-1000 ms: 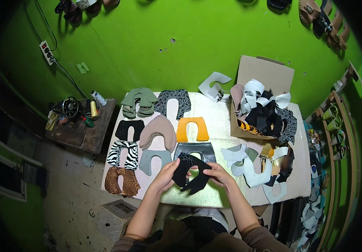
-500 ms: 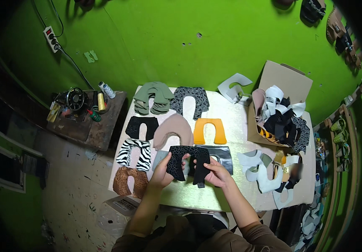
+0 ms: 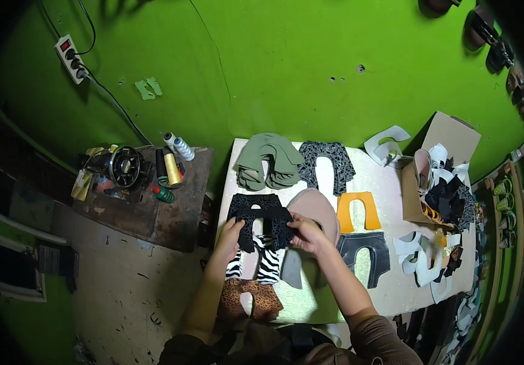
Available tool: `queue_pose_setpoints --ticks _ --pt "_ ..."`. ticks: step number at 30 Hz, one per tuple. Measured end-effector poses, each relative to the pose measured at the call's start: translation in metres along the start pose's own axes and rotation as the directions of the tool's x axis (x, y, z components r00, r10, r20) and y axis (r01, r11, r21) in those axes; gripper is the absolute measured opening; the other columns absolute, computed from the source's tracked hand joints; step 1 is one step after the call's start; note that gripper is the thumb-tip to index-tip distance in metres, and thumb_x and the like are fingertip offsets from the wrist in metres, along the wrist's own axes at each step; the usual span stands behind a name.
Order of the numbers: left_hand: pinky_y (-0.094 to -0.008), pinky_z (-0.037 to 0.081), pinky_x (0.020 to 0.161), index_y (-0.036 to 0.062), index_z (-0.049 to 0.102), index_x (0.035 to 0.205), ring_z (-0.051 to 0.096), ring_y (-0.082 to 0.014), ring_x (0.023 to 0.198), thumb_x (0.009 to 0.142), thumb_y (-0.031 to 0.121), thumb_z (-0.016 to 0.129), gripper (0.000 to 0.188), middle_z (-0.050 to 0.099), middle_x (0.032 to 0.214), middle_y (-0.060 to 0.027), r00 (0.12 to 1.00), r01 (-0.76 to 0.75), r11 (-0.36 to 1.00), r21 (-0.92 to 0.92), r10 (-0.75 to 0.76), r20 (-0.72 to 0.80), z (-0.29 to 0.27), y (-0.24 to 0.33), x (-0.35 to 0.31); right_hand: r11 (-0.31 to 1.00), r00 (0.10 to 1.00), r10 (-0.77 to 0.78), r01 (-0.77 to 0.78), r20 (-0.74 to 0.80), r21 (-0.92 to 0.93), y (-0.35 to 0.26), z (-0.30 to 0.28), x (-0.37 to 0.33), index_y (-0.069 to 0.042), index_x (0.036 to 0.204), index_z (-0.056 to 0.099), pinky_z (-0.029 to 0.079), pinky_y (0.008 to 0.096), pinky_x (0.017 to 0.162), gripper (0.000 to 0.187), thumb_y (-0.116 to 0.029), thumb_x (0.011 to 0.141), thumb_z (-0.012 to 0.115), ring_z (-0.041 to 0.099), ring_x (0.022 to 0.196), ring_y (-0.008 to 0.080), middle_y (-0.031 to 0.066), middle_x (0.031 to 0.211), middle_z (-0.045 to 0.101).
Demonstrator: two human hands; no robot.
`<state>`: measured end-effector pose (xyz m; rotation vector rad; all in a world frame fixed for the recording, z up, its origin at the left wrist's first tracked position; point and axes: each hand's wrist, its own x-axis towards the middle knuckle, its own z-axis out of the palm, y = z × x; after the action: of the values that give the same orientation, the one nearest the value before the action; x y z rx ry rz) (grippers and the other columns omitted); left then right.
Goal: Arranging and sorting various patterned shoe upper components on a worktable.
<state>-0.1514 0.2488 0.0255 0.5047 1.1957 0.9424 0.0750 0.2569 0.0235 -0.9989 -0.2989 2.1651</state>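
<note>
Both my hands hold a black patterned U-shaped shoe-upper piece (image 3: 281, 230) over a matching black piece (image 3: 253, 199) on the table. My left hand (image 3: 228, 239) pinches its left leg, and my right hand (image 3: 306, 233) grips its right side. Just below lie zebra-striped pieces (image 3: 269, 267), partly covered, and brown leopard-print ones (image 3: 267, 298). Beside my right hand are a pinkish-beige stack (image 3: 321, 207) and a grey piece (image 3: 291, 271), partly hidden by my arm. Farther back sit a green stack (image 3: 260, 152) and grey-black patterned pieces (image 3: 341, 163).
Right of the beige stack lie orange pieces (image 3: 346, 213) and shiny black pieces (image 3: 380, 255). A cardboard box (image 3: 412, 198) of scraps stands at the back right, with loose white cutouts (image 3: 425, 267) before it. Left is a sewing machine (image 3: 126, 167) on a dark table (image 3: 170, 228).
My hands have carried the black piece leftward from in front of the shiny black pieces to the black one on the table. The view has shifted left.
</note>
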Motion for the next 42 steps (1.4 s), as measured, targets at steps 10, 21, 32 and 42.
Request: queue_pose_setpoints --ticks 10,21,32,42 --pt "-0.0282 0.039 0.089 -0.0046 0.039 0.125 0.052 -0.0181 0.103 0.086 0.002 0.046 0.040 0.051 0.118 -0.0155 0.949 -0.240 0.812 0.533 0.311 -0.047 -0.022 0.007 0.067 0.492 0.863 -0.471 0.088 -0.180 -0.866 0.001 0.029 0.070 0.003 0.131 0.031 0.040 0.0347 0.091 0.056 0.000 0.077 0.045 0.050 0.108 0.0334 0.0277 0.118 0.049" --pt "-0.0351 0.048 0.073 0.0067 0.032 0.129 0.062 -0.0293 0.080 0.076 0.003 0.059 0.060 0.057 0.106 -0.0218 0.890 -0.276 0.485 0.830 0.455 0.030 -0.033 0.004 0.075 0.041 0.856 -0.511 -0.066 -0.078 -0.997 0.001 0.041 0.063 0.002 0.121 0.045 0.045 0.0412 0.082 0.050 -0.001 0.072 0.048 0.057 0.091 0.0399 0.0279 0.094 0.059" --pt "-0.0372 0.040 0.087 0.0075 0.056 0.110 0.050 -0.0277 0.101 0.075 0.002 0.056 0.036 0.057 0.107 -0.0084 0.706 -0.391 0.072 0.918 0.663 0.249 -0.018 0.020 0.044 -0.287 0.710 -0.682 -0.039 0.176 -0.957 0.025 0.047 0.054 0.000 0.102 0.057 0.047 0.0388 0.075 0.034 0.003 0.068 0.052 0.055 0.088 0.0333 0.0165 0.097 0.055" --pt "-0.0327 0.039 0.085 0.0080 0.066 0.089 0.054 -0.0204 0.095 0.071 0.002 0.054 0.023 0.060 0.102 -0.0021 0.654 -0.498 -0.218 0.839 0.542 0.528 -0.037 0.002 0.045 -0.512 0.771 -0.569 -0.058 0.288 -0.857 0.036 0.038 0.063 -0.001 0.084 0.059 0.048 0.0342 0.070 0.019 -0.001 0.065 0.057 0.057 0.083 0.0268 0.0111 0.088 0.055"
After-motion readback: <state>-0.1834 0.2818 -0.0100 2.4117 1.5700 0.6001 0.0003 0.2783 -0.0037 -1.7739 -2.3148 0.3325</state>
